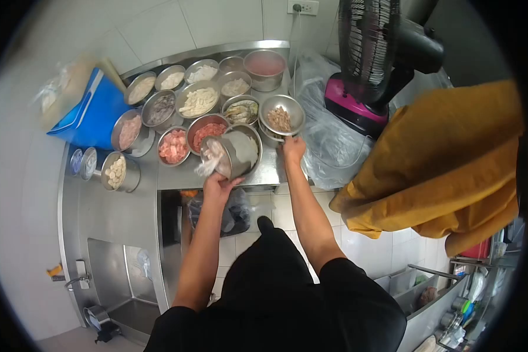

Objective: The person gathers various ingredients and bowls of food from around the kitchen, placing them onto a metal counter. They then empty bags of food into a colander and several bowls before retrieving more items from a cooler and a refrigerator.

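Note:
My left hand (217, 186) is closed on a metal canister (239, 151), tipped on its side over the front of the counter. Pale pinkish pieces and what looks like clear plastic (212, 158) show at its mouth. At the counter's right end, my right hand (293, 149) grips the near rim of a metal bowl (296, 112) holding light brown pieces. That bowl sits on top of another container. Just behind the canister stands a pot of red minced meat (208, 134). A pot of pink meat chunks (173, 146) is to its left.
Several metal pots of food, including pale strips (199, 102), crowd the steel counter (176, 174). A blue bag (91, 111) leans at the left, above the sink (108, 270). On the right are a pink-and-black fan (358, 100), clear plastic sheeting (325, 138) and a mustard cloth (434, 158).

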Action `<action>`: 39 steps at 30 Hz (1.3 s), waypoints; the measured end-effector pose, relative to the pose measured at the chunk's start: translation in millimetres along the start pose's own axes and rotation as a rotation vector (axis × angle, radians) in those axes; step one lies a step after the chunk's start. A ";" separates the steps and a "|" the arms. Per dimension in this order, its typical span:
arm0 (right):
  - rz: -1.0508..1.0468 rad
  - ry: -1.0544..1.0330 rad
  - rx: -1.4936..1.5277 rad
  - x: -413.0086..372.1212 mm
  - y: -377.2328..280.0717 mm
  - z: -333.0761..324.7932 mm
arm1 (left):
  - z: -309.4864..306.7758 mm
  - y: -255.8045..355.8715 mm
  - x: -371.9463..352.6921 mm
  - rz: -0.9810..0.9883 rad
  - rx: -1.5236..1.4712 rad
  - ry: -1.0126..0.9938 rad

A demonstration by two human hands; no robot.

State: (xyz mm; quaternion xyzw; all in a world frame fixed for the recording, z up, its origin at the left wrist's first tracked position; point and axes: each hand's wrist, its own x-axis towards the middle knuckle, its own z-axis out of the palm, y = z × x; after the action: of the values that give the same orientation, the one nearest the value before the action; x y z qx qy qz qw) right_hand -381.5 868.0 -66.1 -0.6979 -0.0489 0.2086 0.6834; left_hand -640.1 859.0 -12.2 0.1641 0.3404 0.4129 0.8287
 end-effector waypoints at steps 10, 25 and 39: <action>-0.773 0.051 -0.806 49.9 -95.8 38.2 | 15.4 -13.4 8.5 -0.113 0.134 -0.032; -0.574 -0.212 -0.256 47.2 -166.2 -26.9 | 91.5 19.5 46.2 -0.161 0.207 -0.042; -0.473 -0.240 -0.105 8.5 -95.3 -97.2 | 44.9 -43.4 94.0 -0.201 0.123 0.014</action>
State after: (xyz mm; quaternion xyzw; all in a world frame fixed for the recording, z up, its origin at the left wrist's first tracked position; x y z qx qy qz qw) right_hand -318.2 786.1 22.7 -0.6718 -0.3020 0.1214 0.6654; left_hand -543.7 908.0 -44.4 0.1769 0.3858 0.3070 0.8518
